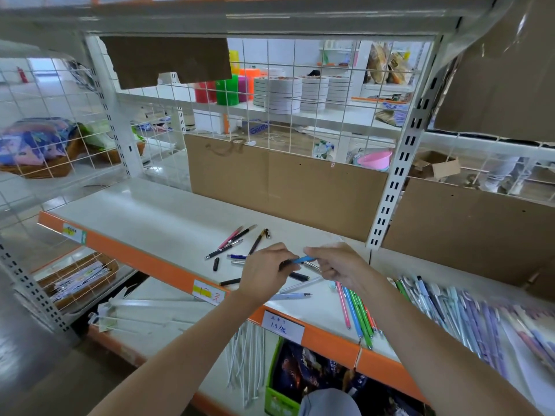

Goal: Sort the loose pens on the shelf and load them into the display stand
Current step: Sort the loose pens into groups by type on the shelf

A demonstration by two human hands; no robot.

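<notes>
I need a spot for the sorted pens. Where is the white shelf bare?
The white shelf is bare along its left half, between the orange front strip and brown cardboard backing. Crowded: scattered dark pens mid-shelf, the coloured slim pens, and the pastel pen pile at right.

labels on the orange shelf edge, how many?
3: yellow-green label far left, yellow label mid-edge, white handwritten label right of it. The right forearm may hide more.

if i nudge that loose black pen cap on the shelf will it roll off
The black pen cap looks small and round, so it probably rolls easily and weighs little. It lies near the shelf's orange front edge, where I see no raised lip, so a nudge forward could drop it.
</notes>
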